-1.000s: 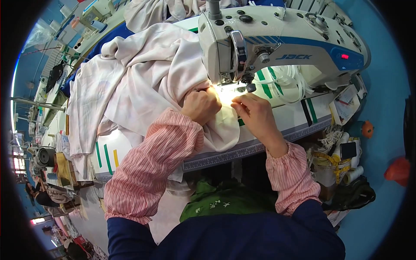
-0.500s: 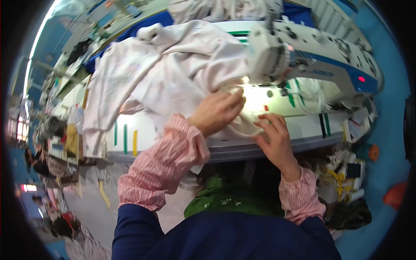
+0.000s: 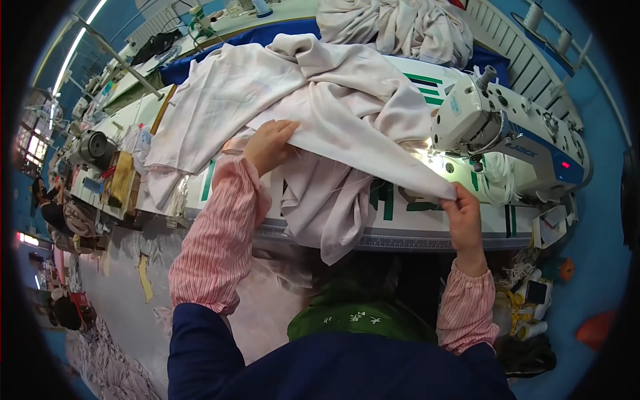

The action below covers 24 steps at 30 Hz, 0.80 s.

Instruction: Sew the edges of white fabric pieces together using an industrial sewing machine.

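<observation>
A large pale pink-white garment (image 3: 333, 107) lies heaped over the sewing table (image 3: 393, 230), part of it hanging off the front edge. My left hand (image 3: 270, 143) grips a fold of this cloth left of the middle. My right hand (image 3: 462, 213) pinches the other end of the same fold near the table's front edge, so the edge is stretched tight between both hands. The white sewing machine (image 3: 507, 133) stands to the right, its lit needle area just above my right hand.
A second heap of pale cloth (image 3: 400, 27) lies at the back. Green stripes mark the tabletop. More machines and clutter (image 3: 100, 160) stand at the left, where another person (image 3: 47, 200) sits. Thread cones and small items (image 3: 527, 307) sit low at right.
Both hands have left the needle area. My left hand pulled the cloth out leftward, my right hand drew back to the table's front edge, and the fold now stretches between them.
</observation>
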Motion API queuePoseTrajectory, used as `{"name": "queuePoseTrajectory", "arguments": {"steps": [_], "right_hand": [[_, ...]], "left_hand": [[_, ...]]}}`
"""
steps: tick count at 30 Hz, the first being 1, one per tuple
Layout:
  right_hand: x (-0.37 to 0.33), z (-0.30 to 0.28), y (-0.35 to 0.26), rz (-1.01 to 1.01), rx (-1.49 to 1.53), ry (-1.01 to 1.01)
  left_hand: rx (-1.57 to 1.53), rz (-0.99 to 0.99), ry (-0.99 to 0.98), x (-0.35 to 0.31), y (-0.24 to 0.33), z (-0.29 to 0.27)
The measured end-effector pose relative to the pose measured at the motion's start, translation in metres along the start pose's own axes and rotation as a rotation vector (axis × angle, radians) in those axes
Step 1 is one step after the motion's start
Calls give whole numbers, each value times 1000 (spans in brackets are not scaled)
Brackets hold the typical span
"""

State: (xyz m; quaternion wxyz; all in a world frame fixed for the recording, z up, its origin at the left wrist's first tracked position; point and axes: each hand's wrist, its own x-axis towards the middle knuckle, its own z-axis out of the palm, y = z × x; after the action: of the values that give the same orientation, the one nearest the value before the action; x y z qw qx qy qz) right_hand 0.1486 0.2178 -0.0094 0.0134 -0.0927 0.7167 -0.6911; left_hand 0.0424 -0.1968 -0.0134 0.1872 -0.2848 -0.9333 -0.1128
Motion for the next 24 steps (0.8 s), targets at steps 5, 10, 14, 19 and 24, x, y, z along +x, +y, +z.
{"name": "queuePoseTrajectory", "arguments": {"steps": [5, 10, 14, 19, 24], "right_hand": [[13, -11, 0, -58, 215, 104], [13, 1, -10, 115, -46, 170], [-12, 61, -7, -375, -808, 258], [-42, 180, 16, -526, -1051, -218], [81, 298, 2, -367, -790, -508]], "left_hand": [[-130, -64, -18, 42, -42, 22], [-1082, -562, 326, 53, -98, -8], [-797, -425, 673, 44, -120, -157], [-130, -212, 88, -19, -96, -326], [-85, -72, -155, -23, -33, -386]]}}
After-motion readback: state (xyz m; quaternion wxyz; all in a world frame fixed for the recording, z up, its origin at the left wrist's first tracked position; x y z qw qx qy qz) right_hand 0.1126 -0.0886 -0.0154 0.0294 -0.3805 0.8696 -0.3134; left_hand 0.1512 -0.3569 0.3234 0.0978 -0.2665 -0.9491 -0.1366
